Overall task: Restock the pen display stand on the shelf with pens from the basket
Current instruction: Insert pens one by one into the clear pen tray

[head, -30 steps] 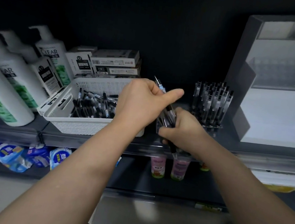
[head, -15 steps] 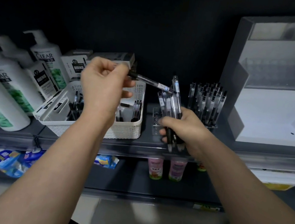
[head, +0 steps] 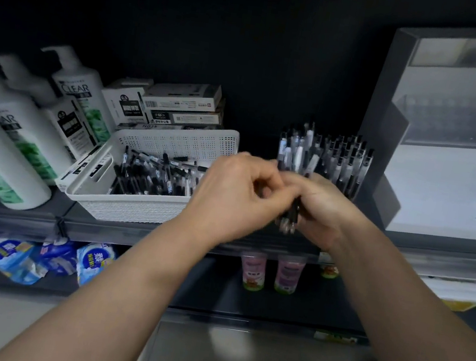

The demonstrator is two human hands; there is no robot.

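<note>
Both hands meet in front of the middle shelf (head: 132, 228), just to the right of the white basket (head: 147, 207). The right hand (head: 323, 206) is clenched around a bundle of pens (head: 297, 155), their clear and black tops sticking up above the fist and their tips poking out below it. The left hand (head: 238, 192) has its fingers curled in against that same bundle; its fingertips are blurred, so I cannot tell whether it pinches a pen or only touches them.

The basket sits on the shelf with many loose black pens (head: 154, 176) lying crosswise inside. Right behind the hands, the pen stand (head: 346, 165) holds a dense cluster of upright pens, standing near a large grey and white display box (head: 451, 179) to the right. Behind the basket are stacked pen boxes (head: 179, 108), and to the left, white shampoo bottles (head: 13, 136) with green labels. Blue packets (head: 18, 256) and small pink bottles (head: 271, 272) show on the shelf below.
</note>
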